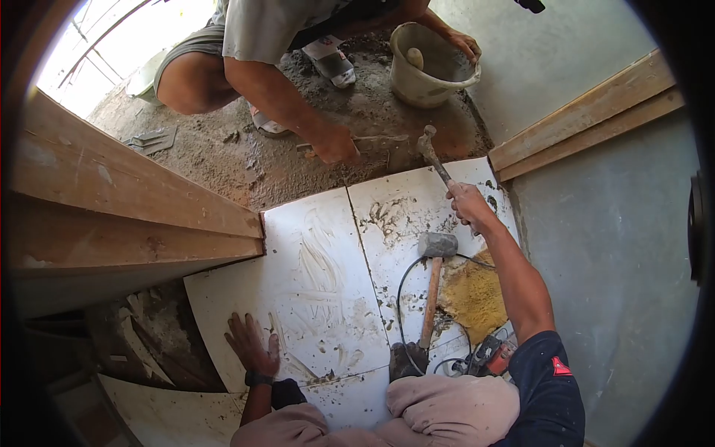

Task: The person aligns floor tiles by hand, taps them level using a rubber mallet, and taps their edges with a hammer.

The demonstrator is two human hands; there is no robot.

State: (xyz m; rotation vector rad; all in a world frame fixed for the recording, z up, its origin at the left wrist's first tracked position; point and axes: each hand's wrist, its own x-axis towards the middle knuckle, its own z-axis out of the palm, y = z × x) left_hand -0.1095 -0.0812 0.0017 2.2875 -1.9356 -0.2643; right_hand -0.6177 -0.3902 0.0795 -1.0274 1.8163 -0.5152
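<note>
My left hand lies flat with fingers spread on a white floor tile smeared with mortar. In my right hand is a claw hammer, gripped by its handle. The hammer's head is over the rough mortar bed just past the tile edge. Below my right forearm a rubber mallet with a wooden handle rests on the dirty right-hand tile. Beside it lies a yellow sponge or cloth. A red and grey power tool with a black cable sits by my knee.
Opposite me a co-worker squats on the mortar bed, one hand on a thin flat tool, the other on the rim of a bucket. Wooden door frames stand at both sides. A dark gap opens left of the tiles.
</note>
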